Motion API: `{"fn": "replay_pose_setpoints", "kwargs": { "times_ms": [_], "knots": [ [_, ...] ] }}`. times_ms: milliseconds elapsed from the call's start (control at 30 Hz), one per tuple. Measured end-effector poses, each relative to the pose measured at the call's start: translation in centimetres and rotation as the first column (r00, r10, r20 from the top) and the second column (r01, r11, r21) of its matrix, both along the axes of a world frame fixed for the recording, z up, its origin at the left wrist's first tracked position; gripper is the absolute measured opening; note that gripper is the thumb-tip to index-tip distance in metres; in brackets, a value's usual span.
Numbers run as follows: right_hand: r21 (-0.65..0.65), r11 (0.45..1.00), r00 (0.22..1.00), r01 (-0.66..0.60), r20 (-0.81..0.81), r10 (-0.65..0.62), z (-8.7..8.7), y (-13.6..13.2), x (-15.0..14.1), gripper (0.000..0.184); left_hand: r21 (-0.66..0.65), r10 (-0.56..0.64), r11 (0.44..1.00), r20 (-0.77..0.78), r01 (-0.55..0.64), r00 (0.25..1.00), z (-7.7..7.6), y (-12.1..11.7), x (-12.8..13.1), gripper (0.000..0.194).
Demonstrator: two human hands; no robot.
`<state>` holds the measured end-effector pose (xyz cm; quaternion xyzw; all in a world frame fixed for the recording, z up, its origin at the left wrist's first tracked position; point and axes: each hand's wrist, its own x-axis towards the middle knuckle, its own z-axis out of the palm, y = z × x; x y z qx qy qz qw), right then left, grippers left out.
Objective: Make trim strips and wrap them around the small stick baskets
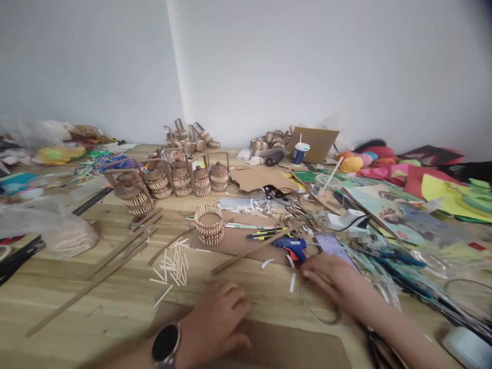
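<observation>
My left hand [217, 318], a watch on its wrist, hovers low over a brown cardboard sheet [295, 346]. Its fingers are loosely bent and apart, with nothing seen in them. Farther right, my right hand [338, 282] reaches forward with fingers stretched out beside a blue glue gun [290, 243] and a phone [332, 246]. Whether its fingertips touch the glue gun is unclear. Under that hand a thin cord loop [321, 320] curves on the table. A small open basket of sticks [209, 225] stands ahead, near a pile of short sticks [175, 264].
Several lidded baskets with handles [180, 177] stand in a row behind. Long brown strips [96, 282] lie at the left, near a plastic bag of sticks [73, 236]. Yellow cutters [265, 234] and a lidded cup [300, 154] are farther back. Coloured paper [442, 195] crowds the right.
</observation>
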<state>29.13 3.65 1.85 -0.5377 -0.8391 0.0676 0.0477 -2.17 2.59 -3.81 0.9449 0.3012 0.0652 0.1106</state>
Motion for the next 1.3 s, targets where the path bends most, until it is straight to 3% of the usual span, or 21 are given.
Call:
{"fn": "replay_pose_setpoints", "kwargs": {
  "times_ms": [33, 100, 167, 267, 400, 600, 800, 1000, 1133, 1300],
  "knots": [
    [0.005, 1.000, 0.998, 0.019, 0.053, -0.019, 0.4, 2.4, -0.9, 0.031, -0.005, -0.034, 0.999, -0.018, 0.034, 0.999, -0.4, -0.8, -0.2, 0.057],
    [0.015, 1.000, 0.996, 0.026, 0.085, -0.027, 0.6, 7.1, -3.0, 0.027, 0.010, -0.072, 0.997, -0.059, 0.073, 0.996, -1.3, -1.8, -0.5, 0.053],
    [0.023, 0.999, 0.993, 0.038, 0.112, -0.041, -0.2, 11.2, -5.1, 0.022, 0.032, -0.073, 0.997, -0.070, 0.075, 0.995, -2.5, -2.3, -0.6, 0.048],
    [0.020, 0.997, 0.986, 0.070, 0.152, -0.072, -2.2, 15.4, -7.8, 0.030, 0.055, -0.034, 0.998, -0.054, 0.037, 0.998, -3.8, -2.6, -0.7, 0.049],
    [0.007, 0.993, 0.976, 0.116, 0.183, -0.115, -4.0, 17.8, -9.2, 0.033, 0.069, 0.003, 0.998, -0.036, -0.001, 0.999, -4.0, -2.8, -0.8, 0.046],
    [-0.076, 0.983, 0.978, 0.168, 0.135, -0.157, -4.3, 19.6, -8.5, 0.034, 0.062, -0.020, 0.998, -0.041, 0.023, 0.999, -3.0, -2.9, -0.6, 0.041],
    [-0.085, 0.979, 0.981, 0.186, -0.048, -0.190, -3.5, 20.5, -7.8, 0.034, 0.106, -0.041, 0.993, -0.035, 0.044, 0.999, -3.3, -3.0, -0.4, 0.036],
    [0.024, 0.981, 0.957, 0.190, -0.229, -0.180, -0.1, 19.4, -5.3, 0.031, 0.101, -0.060, 0.993, -0.030, 0.063, 0.998, -3.3, -2.9, 0.2, 0.038],
    [0.053, 0.986, 0.942, 0.160, -0.306, -0.136, 1.6, 16.3, -2.9, 0.025, 0.109, -0.064, 0.992, -0.025, 0.066, 0.998, -3.3, -2.7, 0.9, 0.036],
    [0.005, 0.993, 0.930, 0.114, -0.352, -0.105, 1.7, 10.1, -0.5, 0.034, 0.134, -0.050, 0.990, -0.008, 0.051, 0.999, -3.3, -2.9, 0.7, 0.032]
  ]
}}
